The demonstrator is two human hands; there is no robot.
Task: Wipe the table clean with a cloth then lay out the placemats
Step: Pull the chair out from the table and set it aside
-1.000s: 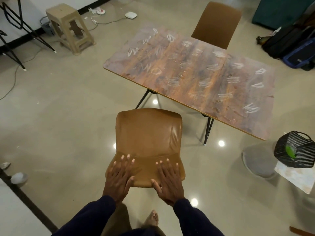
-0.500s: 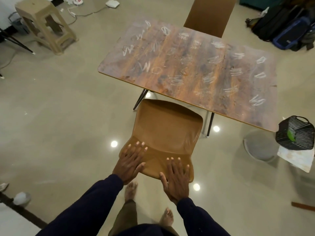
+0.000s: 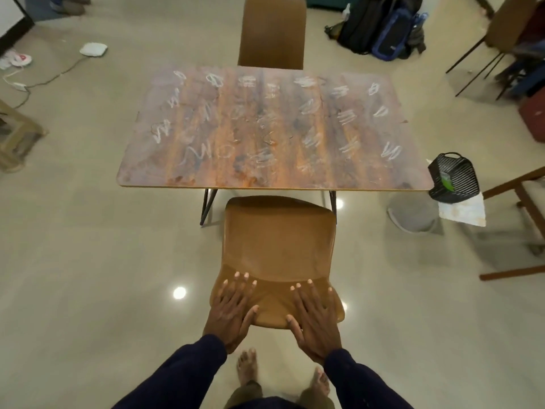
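Observation:
The wooden table (image 3: 274, 178) stands ahead of me, its top covered with several white chalk scribbles (image 3: 315, 140). A brown leather chair (image 3: 277, 243) sits at the table's near edge, its seat facing the table. My left hand (image 3: 233, 308) and my right hand (image 3: 315, 317) both grip the top of its backrest, fingers spread over the front. No cloth is seen for certain. A pale patterned sheet (image 3: 463, 211), possibly a placemat, lies at the right under a black basket (image 3: 454, 178).
A second brown chair (image 3: 271, 33) stands at the table's far side. Backpacks (image 3: 380, 28) lie on the floor at the back right, wooden furniture legs (image 3: 519, 219) at the right, a beige stool (image 3: 14, 137) at the left, cables and a white device (image 3: 93, 50) back left.
The chair has moved forward and to the right with both hands on its backrest. It now sits squarely at the middle of the table's near edge, and I face the table head-on.

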